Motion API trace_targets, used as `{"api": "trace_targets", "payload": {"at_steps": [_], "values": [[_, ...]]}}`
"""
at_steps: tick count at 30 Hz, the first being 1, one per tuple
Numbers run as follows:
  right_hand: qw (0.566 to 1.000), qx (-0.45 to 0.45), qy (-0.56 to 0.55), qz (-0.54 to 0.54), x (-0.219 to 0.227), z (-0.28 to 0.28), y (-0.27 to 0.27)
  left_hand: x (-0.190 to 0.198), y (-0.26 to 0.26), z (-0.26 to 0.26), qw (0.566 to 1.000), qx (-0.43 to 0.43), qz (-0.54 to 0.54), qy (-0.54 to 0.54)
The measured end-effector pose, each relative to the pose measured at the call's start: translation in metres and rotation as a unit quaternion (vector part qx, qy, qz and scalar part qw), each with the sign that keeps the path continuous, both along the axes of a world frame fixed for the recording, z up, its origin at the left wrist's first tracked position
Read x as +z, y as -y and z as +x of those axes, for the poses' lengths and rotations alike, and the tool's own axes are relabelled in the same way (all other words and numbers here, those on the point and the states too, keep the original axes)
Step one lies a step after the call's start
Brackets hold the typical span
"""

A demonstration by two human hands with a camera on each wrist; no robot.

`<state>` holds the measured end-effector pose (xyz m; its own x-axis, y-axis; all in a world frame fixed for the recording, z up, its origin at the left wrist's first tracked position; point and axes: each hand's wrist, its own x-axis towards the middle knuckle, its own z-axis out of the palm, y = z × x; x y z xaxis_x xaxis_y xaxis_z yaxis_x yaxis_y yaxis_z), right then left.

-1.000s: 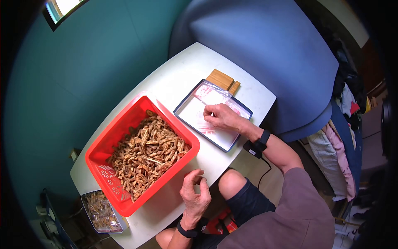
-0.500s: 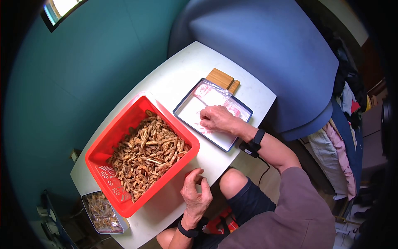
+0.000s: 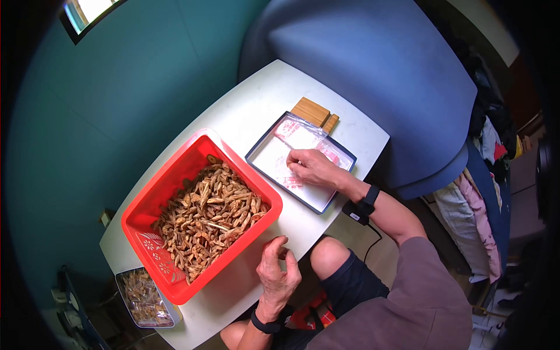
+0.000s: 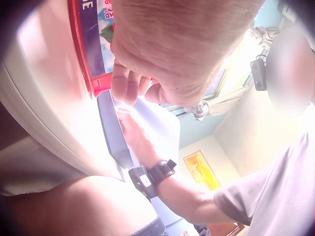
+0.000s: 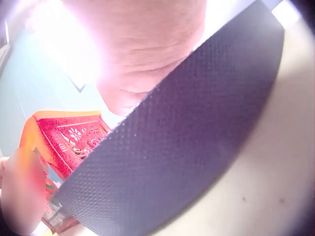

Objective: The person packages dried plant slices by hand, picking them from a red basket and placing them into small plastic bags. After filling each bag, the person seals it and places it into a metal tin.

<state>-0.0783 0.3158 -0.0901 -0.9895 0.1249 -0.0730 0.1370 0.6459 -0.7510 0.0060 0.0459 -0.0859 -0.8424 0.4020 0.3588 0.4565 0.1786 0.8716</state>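
My right hand [image 3: 315, 167] is over a shallow white tray [image 3: 315, 197] with a dark blue rim. Its fingers are bent, thumb and forefinger close together above clear plastic bags [image 3: 287, 128] with pink print; I cannot tell whether it pinches one. In the right wrist view the tray's dark side hides the fingertips. My left hand [image 3: 277, 277] hangs at the table's near edge, holding nothing, its fingers loosely curled. Beside it stands a large red plastic basket [image 3: 269, 205], part filled with dried brown, finger-like pieces [image 3: 210, 210].
A smaller box [image 3: 146, 297] of clear-wrapped brown pieces sits at the white table's [image 3: 251, 99] left end. Wooden blocks [image 3: 310, 111] lie behind the tray. Beyond the table stands a large blue curved panel [image 3: 373, 81]. A cable [image 3: 373, 242] hangs from the right wrist device.
My right hand dipped slightly left, lower into the tray, then came back to about where it was. The left hand and the basket have stayed in place.
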Motion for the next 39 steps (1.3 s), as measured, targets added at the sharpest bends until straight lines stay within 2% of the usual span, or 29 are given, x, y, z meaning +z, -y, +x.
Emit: {"api": "trace_targets", "payload": {"at_steps": [1,3,7,9,13,22,24,27,37,39], "values": [[1.000,0.000,-0.001,0.000,-0.001,0.002,-0.001,-0.001,0.000,0.000,1.000,0.000,-0.003,0.002],[0.991,0.080,-0.093,0.049,-0.004,0.006,-0.003,0.000,0.000,0.000,1.000,-0.002,-0.005,0.004],[0.985,0.099,-0.092,0.109,-0.009,0.011,-0.003,0.000,-0.001,0.000,1.000,-0.007,-0.011,-0.002],[0.975,0.095,-0.131,0.153,-0.014,0.010,0.001,-0.001,0.000,0.000,1.000,-0.009,-0.014,-0.005],[0.975,0.106,-0.097,0.168,-0.010,0.010,0.003,-0.002,0.002,0.001,1.000,-0.015,-0.023,-0.004],[0.977,0.068,-0.130,0.156,-0.012,0.011,-0.001,-0.002,0.002,0.000,0.999,-0.017,-0.028,-0.022],[0.993,0.025,-0.090,0.073,-0.006,0.010,-0.002,-0.003,0.002,0.000,0.999,-0.015,-0.028,-0.027],[0.999,-0.006,-0.027,0.039,0.004,0.009,-0.001,-0.002,0.002,0.000,0.999,-0.016,-0.030,-0.027],[0.997,-0.011,-0.070,0.022,0.004,0.014,0.000,0.001,0.003,0.000,0.999,-0.015,-0.034,-0.034],[0.999,-0.021,-0.030,-0.014,0.006,0.017,0.004,0.001,0.003,0.000,0.999,-0.012,-0.031,-0.036]]}}
